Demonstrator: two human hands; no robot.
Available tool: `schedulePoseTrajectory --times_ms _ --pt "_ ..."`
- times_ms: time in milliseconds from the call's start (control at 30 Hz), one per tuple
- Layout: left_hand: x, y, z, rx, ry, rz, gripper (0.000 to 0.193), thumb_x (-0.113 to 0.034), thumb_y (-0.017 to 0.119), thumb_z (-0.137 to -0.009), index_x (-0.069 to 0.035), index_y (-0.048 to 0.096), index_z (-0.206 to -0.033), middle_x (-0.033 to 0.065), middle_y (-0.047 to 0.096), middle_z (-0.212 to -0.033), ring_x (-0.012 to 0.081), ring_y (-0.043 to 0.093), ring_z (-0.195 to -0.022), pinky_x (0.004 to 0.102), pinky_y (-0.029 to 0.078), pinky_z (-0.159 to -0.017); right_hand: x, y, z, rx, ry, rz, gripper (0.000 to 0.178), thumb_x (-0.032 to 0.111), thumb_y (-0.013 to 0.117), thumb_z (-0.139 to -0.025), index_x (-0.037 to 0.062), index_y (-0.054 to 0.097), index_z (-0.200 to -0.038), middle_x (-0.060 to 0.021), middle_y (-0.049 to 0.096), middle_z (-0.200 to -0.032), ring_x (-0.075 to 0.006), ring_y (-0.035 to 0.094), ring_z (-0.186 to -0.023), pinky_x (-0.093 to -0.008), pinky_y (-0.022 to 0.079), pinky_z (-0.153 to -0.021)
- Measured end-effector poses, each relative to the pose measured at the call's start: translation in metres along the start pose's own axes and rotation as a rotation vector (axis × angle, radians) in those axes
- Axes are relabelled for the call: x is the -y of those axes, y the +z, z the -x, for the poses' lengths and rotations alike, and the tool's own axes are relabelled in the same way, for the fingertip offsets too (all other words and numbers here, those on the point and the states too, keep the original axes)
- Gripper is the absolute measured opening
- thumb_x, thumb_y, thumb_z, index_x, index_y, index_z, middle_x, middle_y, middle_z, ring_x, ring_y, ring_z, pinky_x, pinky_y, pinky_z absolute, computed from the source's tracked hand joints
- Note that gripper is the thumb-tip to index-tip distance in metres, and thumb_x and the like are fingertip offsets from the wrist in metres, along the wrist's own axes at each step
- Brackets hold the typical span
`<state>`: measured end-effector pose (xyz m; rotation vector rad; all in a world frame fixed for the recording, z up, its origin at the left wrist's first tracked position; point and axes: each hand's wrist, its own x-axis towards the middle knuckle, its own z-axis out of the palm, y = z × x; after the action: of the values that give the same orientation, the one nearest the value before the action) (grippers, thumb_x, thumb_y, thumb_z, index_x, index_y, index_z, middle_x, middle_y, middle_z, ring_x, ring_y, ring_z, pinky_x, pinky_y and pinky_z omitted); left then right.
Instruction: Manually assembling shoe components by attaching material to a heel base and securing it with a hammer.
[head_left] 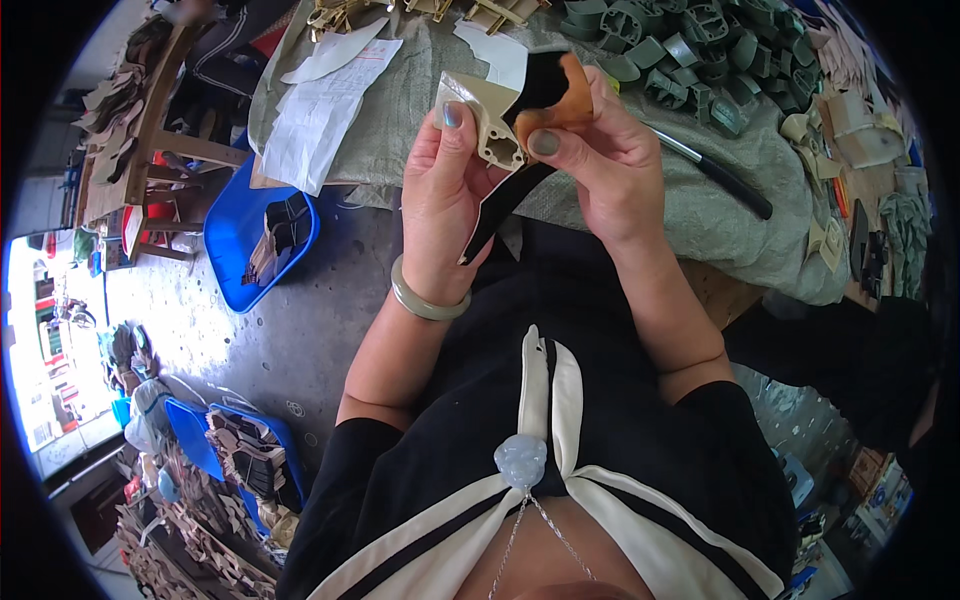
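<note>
My left hand (440, 200) and my right hand (605, 150) are raised together in front of me, both gripping one small assembly. It is a beige moulded plastic piece (490, 125) with round holes, pressed against a black and tan leather cut piece (550, 90). A narrow black strip (500, 205) of the leather hangs down between my palms. My left thumb lies on the beige piece; my right thumb presses the leather's edge. A pale green bangle (425, 300) circles my left wrist.
A cloth-covered workbench (400, 90) lies ahead with paper sheets (320, 110), a heap of grey-green moulded parts (700, 50) and a black-handled tool (720, 175). Blue trays (235, 230) of cut pieces sit on the concrete floor at left; a wooden chair (150, 130) stands beyond.
</note>
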<state>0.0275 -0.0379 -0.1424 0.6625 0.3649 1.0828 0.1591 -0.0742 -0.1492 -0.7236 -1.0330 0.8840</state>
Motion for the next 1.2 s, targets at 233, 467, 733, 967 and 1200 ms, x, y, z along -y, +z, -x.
schedulePoseTrajectory --times_ms 233,467,733,967,1200 --pt "0.001 -0.001 0.007 0.023 -0.002 -0.018 0.03 -0.028 0.052 -0.094 -0.004 0.051 -0.112 0.0084 0.061 -0.103 0.0162 0.062 -0.091 0.0317 0.053 -0.081 0.017 0.007 0.004 0.021 -0.052 -0.093 0.016 -0.003 0.069 -0.076 -0.0021 0.067 -0.092 -0.0052 0.048 -0.101 -0.0097 0.051 -0.089 -0.0204 0.046 -0.079" --pt "-0.004 0.002 0.012 0.094 0.015 -0.042 0.026 -0.025 0.053 -0.094 -0.005 0.052 -0.111 0.0055 0.06 -0.1 0.0131 0.06 -0.088 0.0283 0.051 -0.077 0.03 0.014 0.008 0.049 0.033 -0.119 0.017 0.005 0.07 -0.077 0.0001 0.06 -0.09 -0.0041 0.048 -0.092 -0.0101 0.052 -0.082 -0.0213 0.045 -0.075" --pt "0.014 0.0 0.021 0.114 -0.022 -0.156 0.034 -0.029 0.05 -0.095 -0.005 0.05 -0.119 0.0083 0.059 -0.11 0.0184 0.061 -0.1 0.0336 0.051 -0.086 0.021 0.005 0.003 -0.018 0.0 -0.03 0.009 -0.001 0.067 -0.08 -0.0012 0.062 -0.089 0.0005 0.057 -0.083 -0.0048 0.055 -0.077 -0.0178 0.044 -0.069" --pt "0.015 0.011 0.022 0.035 -0.12 0.021 0.026 -0.025 0.054 -0.094 -0.005 0.052 -0.11 0.0043 0.06 -0.095 0.0116 0.061 -0.081 0.0289 0.053 -0.073 0.031 -0.002 -0.001 -0.011 -0.095 -0.181 0.012 -0.002 0.069 -0.077 0.001 0.063 -0.087 0.0006 0.058 -0.082 -0.0045 0.055 -0.072 -0.0172 0.044 -0.066" --pt "0.015 0.008 0.02 0.068 -0.111 -0.021 0.028 -0.025 0.054 -0.094 -0.004 0.053 -0.111 0.0037 0.06 -0.095 0.0113 0.061 -0.081 0.0276 0.053 -0.073 0.029 0.002 -0.006 -0.069 -0.039 -0.196 0.013 -0.002 0.069 -0.076 0.0012 0.063 -0.087 -0.0013 0.059 -0.079 -0.0062 0.057 -0.065 -0.0161 0.043 -0.057"
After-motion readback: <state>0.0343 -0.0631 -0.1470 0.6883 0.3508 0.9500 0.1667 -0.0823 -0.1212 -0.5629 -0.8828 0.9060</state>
